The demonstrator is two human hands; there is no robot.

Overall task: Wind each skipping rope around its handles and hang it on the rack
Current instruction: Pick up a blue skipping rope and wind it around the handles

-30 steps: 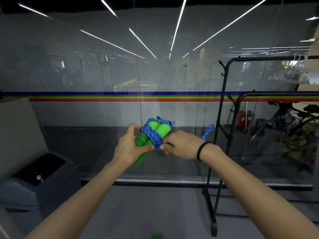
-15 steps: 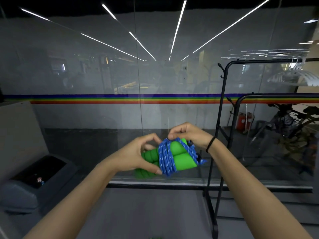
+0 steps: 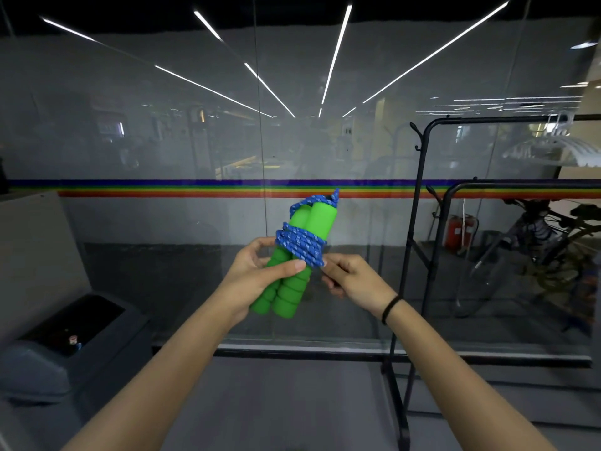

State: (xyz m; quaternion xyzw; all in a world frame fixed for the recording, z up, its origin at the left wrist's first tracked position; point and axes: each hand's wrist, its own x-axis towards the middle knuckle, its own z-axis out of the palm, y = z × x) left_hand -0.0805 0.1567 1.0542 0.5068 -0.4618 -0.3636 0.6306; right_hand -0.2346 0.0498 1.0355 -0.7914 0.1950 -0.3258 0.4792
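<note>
**Head view.** The left hand [image 3: 257, 275] grips the two green handles [image 3: 287, 296], which lie side by side, tilted up to the right, in front of the body. Its thumb lies across them, with the tip pressed against the lower edge of the blue rope [image 3: 300, 244]. The rope is coiled round the middle of the handles, and one loop passes over their top ends. The right hand [image 3: 353, 281], fingers curled, pinches the rope's free end just beside the coil. The black rack [image 3: 419, 203] stands to the right, well apart, before a glass wall [image 3: 162, 141]. The step in hand appears to be securing the tail. To do it well, clamp the last turn with the thumb, draw the end taut, and tuck it under a turn so the coil cannot slacken before hanging.
</note>
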